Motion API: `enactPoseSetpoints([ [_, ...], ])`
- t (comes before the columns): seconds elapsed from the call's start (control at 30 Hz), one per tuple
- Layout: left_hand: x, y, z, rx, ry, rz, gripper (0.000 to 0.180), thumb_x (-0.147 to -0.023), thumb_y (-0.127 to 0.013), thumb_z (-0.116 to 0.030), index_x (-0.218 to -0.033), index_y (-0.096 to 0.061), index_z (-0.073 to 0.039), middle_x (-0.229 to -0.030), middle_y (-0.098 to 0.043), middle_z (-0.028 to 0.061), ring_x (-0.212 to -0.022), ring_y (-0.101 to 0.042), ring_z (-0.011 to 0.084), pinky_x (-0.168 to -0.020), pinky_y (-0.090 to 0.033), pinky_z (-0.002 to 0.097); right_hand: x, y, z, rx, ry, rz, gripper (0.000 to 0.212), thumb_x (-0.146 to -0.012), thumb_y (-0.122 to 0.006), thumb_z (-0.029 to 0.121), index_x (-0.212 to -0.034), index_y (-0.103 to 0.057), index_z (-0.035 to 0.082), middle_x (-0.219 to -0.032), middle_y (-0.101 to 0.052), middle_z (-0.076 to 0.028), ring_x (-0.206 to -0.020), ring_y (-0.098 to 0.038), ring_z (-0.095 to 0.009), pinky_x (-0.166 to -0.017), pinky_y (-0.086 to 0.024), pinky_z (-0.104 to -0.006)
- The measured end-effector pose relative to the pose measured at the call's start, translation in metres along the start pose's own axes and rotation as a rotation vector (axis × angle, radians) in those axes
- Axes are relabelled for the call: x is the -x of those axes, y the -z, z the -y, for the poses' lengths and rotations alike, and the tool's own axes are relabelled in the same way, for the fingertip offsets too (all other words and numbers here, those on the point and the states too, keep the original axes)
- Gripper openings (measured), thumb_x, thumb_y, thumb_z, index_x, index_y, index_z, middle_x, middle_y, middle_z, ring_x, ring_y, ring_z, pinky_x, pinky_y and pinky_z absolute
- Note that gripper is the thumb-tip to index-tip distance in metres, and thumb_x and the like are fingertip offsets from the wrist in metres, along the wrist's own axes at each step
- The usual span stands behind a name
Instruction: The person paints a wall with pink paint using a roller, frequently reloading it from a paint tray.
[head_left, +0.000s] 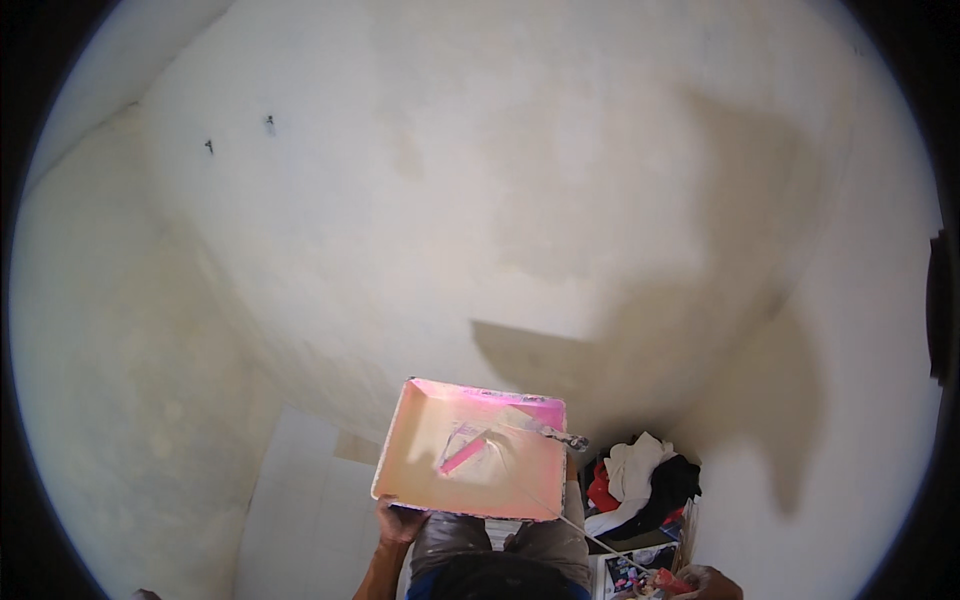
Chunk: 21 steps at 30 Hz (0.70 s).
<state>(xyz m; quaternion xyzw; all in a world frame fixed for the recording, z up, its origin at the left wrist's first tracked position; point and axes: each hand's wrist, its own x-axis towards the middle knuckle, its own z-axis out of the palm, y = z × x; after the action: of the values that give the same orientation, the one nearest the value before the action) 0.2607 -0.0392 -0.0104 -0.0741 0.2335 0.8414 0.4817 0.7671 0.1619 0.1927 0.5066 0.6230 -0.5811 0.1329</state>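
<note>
My left hand (399,522) grips the near left corner of a pink paint tray (386,455), thumb at the rim. The tray is held out above my legs, its inside coated with pale paint. My right hand (712,583), at the lower right, is closed round the red handle of a paint roller (672,580). Its thin rod runs up left into the tray, where the roller end lies beside a bare pink strip. A paint-spattered tool with a dark handle (565,438) rests across the tray's right rim; whether it is a brush or scraper is unclear.
A patchy pale wall (450,200) rises in front, with two small dark fittings (269,121) at upper left. Below right stands a container with black, white and red cloths (640,475). A side wall (110,370) meets it at left. Shadows fall across the right part.
</note>
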Motion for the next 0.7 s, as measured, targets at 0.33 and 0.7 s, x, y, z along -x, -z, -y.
enactPoseSetpoints([
  [0.33,0.022,0.004,-0.009,0.023,-0.053,0.001,0.048,-0.068,-0.052,-0.031,-0.111,-0.052,-0.008,-0.107,-0.055,0.0081,-0.102,-0.050,0.0253,-0.085,-0.040,0.0463,-0.044,-0.068,-0.059,-0.065,0.267,-0.115,0.023,-0.085,-0.058,0.014,-0.103,-0.058,0.001,-0.107,-0.059,-0.009,-0.100,-0.054,-0.014,-0.087,-0.040,-0.0259],
  [0.7,0.036,0.001,-0.027,0.031,0.088,0.161,0.049,-0.065,-0.052,-0.025,-0.110,-0.050,-0.008,-0.104,-0.054,0.0087,-0.093,-0.052,0.0244,-0.068,-0.045,0.0403,-0.045,-0.149,0.080,0.121,0.633,-0.506,0.038,-0.081,-0.059,0.019,-0.113,-0.051,0.001,-0.092,-0.061,-0.013,-0.080,-0.057,-0.021,-0.069,-0.046,-0.0326],
])
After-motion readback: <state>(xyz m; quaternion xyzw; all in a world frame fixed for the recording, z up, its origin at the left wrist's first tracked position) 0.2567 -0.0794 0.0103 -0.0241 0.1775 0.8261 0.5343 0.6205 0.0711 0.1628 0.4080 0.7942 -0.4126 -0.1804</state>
